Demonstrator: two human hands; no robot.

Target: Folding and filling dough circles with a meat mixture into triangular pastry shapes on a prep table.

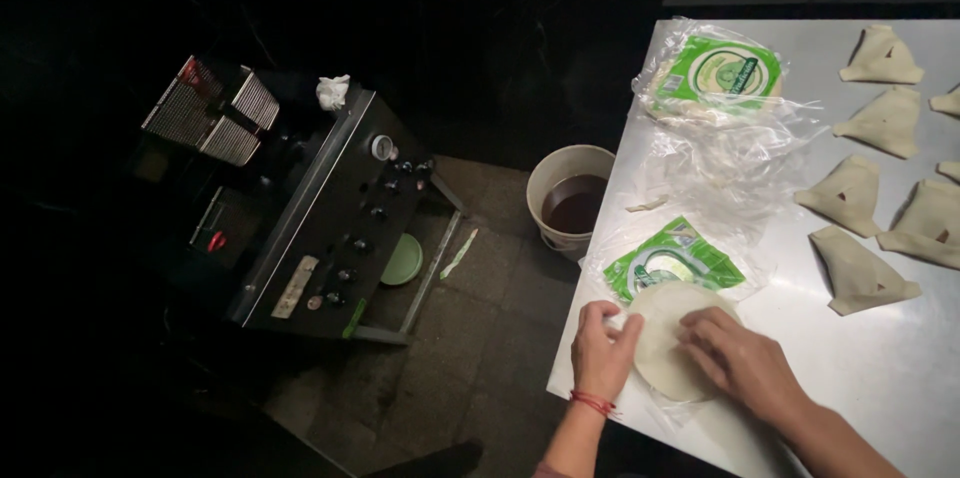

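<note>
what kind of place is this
Likely a small food-prep kitchen: folded dough triangles lie on a steel table, both hands work a round dough disc, and a black knobbed machine stands alongside.

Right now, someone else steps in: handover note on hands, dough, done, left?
Left hand: on the left edge of the round dough disc, fingers bent.
Right hand: flat on the disc's right side.
Disc lies on an open green packet at the steel table edge; second packet further back.
Done: folded pastries at right.
Left: this disc is unfolded.
</note>
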